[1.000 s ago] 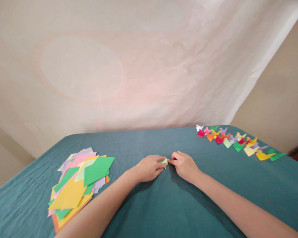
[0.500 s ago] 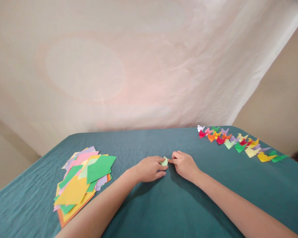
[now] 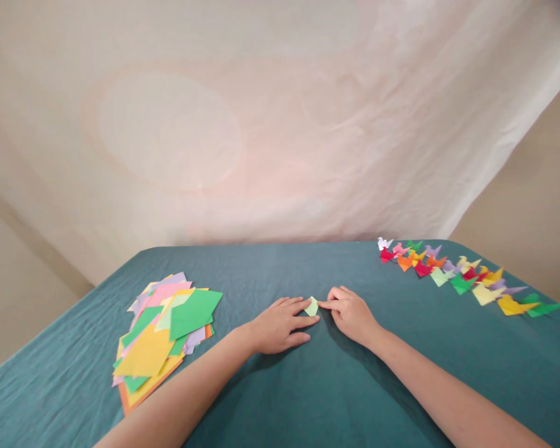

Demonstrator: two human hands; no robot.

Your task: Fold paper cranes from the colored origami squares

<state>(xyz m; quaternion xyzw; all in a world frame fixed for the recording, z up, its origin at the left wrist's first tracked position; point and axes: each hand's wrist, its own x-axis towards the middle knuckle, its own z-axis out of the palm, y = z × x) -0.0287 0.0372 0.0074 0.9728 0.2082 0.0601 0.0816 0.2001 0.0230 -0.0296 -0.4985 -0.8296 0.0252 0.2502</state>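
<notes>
A small light-green piece of folded paper (image 3: 312,307) lies on the cloth between my two hands. My left hand (image 3: 282,325) rests flat with its fingers spread; its fingertips touch the paper's left side and lower edge. From the right comes my right hand (image 3: 352,316), its index finger stretched out to the paper's right edge and its other fingers curled in. Nothing shows inside the curled fingers. Whether that index fingertip presses on the paper or only meets its edge, I cannot tell.
A loose pile of coloured paper sheets (image 3: 152,351) lies at the left, beside my left forearm. Rows of small folded paper birds (image 3: 462,283) stand at the far right. Dark green cloth (image 3: 280,398) covers the table, and a pale hanging sheet (image 3: 280,155) closes off the back.
The fingers of my left hand have spread further apart, uncovering more of the light-green paper. My right index finger remains at the paper's right edge. The view has shifted slightly.
</notes>
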